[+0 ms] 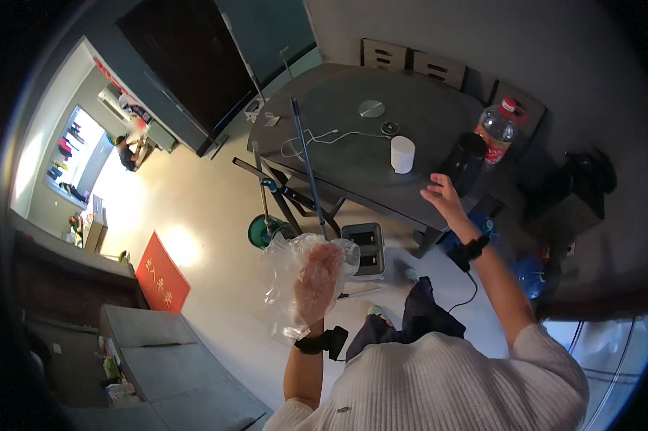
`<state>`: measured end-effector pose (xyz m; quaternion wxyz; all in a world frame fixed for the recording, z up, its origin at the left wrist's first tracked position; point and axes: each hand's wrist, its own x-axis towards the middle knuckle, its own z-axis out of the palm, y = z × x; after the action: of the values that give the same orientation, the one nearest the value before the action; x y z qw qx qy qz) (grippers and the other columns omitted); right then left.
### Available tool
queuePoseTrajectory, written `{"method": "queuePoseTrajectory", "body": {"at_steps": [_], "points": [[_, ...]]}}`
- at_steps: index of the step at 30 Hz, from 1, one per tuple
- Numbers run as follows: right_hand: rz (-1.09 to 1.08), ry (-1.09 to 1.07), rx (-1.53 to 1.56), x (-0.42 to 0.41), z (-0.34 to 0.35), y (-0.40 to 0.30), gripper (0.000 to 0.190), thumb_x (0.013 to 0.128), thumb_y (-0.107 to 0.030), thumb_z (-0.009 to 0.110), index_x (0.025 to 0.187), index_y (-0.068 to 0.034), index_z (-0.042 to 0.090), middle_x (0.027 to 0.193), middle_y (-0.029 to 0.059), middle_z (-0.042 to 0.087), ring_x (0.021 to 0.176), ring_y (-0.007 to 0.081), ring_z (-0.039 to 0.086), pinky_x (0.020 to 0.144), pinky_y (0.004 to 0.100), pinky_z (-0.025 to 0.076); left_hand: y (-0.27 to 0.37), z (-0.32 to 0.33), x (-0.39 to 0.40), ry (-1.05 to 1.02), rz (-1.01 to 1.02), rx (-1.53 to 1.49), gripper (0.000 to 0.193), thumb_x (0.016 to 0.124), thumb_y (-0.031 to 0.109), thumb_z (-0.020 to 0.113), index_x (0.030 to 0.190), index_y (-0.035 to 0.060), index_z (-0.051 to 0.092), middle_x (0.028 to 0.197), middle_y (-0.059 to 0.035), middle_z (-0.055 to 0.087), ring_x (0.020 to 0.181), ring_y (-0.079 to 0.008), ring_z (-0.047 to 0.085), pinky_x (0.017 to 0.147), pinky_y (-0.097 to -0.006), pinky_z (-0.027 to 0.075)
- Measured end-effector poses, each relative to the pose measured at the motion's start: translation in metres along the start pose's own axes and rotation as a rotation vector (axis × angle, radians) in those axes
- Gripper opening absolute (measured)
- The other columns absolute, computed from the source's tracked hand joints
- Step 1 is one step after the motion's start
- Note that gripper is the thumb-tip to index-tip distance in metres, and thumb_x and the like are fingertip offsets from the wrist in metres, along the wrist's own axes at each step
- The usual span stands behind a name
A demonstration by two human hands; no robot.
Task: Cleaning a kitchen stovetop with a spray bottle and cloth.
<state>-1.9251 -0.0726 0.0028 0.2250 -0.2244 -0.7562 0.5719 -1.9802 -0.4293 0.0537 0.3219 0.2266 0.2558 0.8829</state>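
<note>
A clear plastic bag [286,285] covers my left hand [319,277], which is raised in front of my body; how its fingers lie under the film is hard to make out. My right hand [443,198] is lifted near the edge of a dark round table [345,86], its fingers apart and holding nothing. Close to it on the table stand a white cylinder [402,154], a dark cylindrical container [466,156] and a large clear bottle with a red cap [499,132]. A white cable [356,134] and a round metal disc [372,109] lie farther back.
A blue mop handle [307,161] leans against the table beside a green bucket [259,231]. Below the table edge sits a grey case [378,229]. Wooden chairs [439,69] line the far side. A red mat [162,275] lies left; people [127,153] are in the distance.
</note>
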Motion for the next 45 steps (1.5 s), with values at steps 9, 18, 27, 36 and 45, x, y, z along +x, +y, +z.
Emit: {"method": "queuePoseTrajectory", "body": {"at_steps": [9,18,27,36,45], "points": [[0.047,0.046,-0.636,0.204,0.077,0.063,0.095,0.061,-0.043,0.080,0.131,-0.001,0.031,0.129,0.0200,0.035,0.123,0.0356,0.032,0.101,0.0465,0.031,0.006,-0.019,0.007,0.219,0.183,0.023,0.052,0.093,0.040,0.046,0.133,0.0063,0.041,0.135,-0.0093,0.044,0.124,-0.0255,0.040,0.103,-0.0360,0.034],[0.389,-0.140,-0.836,0.247,0.073,0.107,0.098,0.063,-0.029,0.080,0.139,-0.016,0.020,0.135,0.0156,0.036,0.128,0.0365,0.032,0.099,0.0489,0.037,-0.007,-0.003,0.050,0.369,0.215,0.105,0.050,0.091,0.036,0.048,0.130,0.0053,0.043,0.131,-0.0101,0.047,0.124,-0.0261,0.041,0.104,-0.0359,0.034],[0.222,-0.408,0.597,0.182,0.070,-0.029,0.062,0.076,-0.020,0.069,0.128,-0.008,0.037,0.122,0.0120,0.046,0.107,0.0265,0.054,0.083,0.0429,0.053,-0.038,-0.027,0.095,0.341,0.157,0.073,0.042,0.096,0.028,0.039,0.130,0.0043,0.043,0.131,-0.0112,0.047,0.121,-0.0260,0.043,0.105,-0.0362,0.030],[-0.120,-0.783,0.878,0.094,0.097,-0.120,0.068,0.076,-0.007,0.066,0.133,-0.012,0.029,0.130,0.0082,0.042,0.119,0.0215,0.044,0.097,0.0365,0.042,-0.015,-0.006,0.122,0.337,0.016,0.024,0.065,0.093,0.056,0.032,0.133,0.0060,0.040,0.136,-0.0107,0.041,0.128,-0.0243,0.036,0.105,-0.0361,0.030],[-0.466,-0.931,0.716,0.071,0.119,-0.131,0.075,0.073,-0.012,0.075,0.132,-0.018,0.028,0.137,0.0099,0.034,0.126,0.0227,0.037,0.103,0.0414,0.034,0.003,0.016,0.083,0.511,0.179,0.341,0.058,0.093,0.050,0.040,0.135,0.0095,0.036,0.135,-0.0083,0.042,0.127,-0.0247,0.037,0.106,-0.0433,0.031]]}}
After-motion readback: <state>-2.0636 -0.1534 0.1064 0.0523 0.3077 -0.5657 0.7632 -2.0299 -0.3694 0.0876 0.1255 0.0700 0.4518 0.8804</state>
